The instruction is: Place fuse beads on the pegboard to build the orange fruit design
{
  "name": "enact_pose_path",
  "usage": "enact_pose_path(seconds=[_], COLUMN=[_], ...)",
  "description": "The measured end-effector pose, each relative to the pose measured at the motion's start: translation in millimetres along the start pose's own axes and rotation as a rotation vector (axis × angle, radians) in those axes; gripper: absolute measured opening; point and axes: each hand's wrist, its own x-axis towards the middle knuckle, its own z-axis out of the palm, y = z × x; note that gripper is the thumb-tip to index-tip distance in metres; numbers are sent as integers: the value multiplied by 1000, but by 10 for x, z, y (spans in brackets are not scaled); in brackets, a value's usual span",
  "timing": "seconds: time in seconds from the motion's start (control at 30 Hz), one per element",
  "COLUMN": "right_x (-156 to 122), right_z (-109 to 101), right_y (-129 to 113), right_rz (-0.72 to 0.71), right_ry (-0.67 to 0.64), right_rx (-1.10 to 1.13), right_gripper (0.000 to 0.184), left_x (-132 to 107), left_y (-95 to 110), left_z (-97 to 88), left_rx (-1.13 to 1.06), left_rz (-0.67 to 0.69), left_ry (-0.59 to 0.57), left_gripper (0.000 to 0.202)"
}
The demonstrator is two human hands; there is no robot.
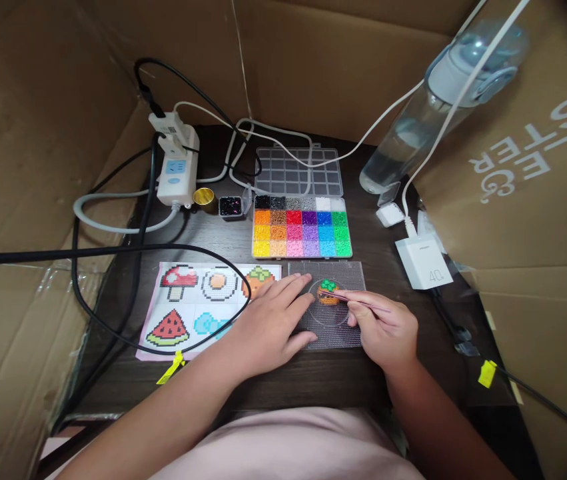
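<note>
My right hand (388, 327) pinches a pair of thin pinkish tweezers (363, 300), whose tips reach the bead design (329, 292) on the pegboard. The design is orange with a green leafy top, like the persimmon on the pattern sheet. The clear pegboard (353, 337) lies flat on the dark table. My left hand (273, 323) lies flat with its fingers out, its fingertips on the board's left part. The hand also covers the right side of the pattern sheet (188, 303). Whether the tweezer tips hold a bead is too small to tell.
Behind the board sits a bead box (302, 233) with many colours, lid open. Nearby are a small box of black beads (230, 207), a gold cup (204, 198) and a white bead box (390, 215). A power strip (178, 167), water bottle (413, 137), charger (423, 261) and cables surround the workspace.
</note>
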Motion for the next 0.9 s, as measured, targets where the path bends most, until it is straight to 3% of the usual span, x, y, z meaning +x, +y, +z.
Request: enact_pose_path(seconds=[0.13, 0.23, 0.33, 0.4, 0.53, 0.67, 0.8, 0.9], right_x=[-49, -50, 82, 272, 798, 1210, 1314, 1280], right_z=[12, 24, 3, -21, 50, 375, 674, 739], right_y=[53, 44, -32, -112, -261, -236, -113, -54], right_rz=[56, 68, 16, -58, -116, -170, -191, -191], right_ry=[31, 140, 274, 297, 140, -16, -116, -101], right_rx=[57, 138, 217, 262, 218, 98, 57, 45], right_gripper=[20, 17, 15, 15, 15, 14, 15, 16], left_x=[1, -19, -48, -57, -54, -60, -79, -86], left_y=[-3, 6, 26, 40, 55, 49, 25, 11], left_z=[-7, -29, -60, -78, -106, -105, -79, -68], left_rx=[-9, -20, -31, -33, -40, -50, -60, -68], left_rz=[-11, -29, -55, -61, -94, -109, -89, -78], left_ry=[-12, -16, -17, -32, -62, -75, -35, -11], left_gripper=[50, 51, 54, 57, 59, 59, 57, 57])
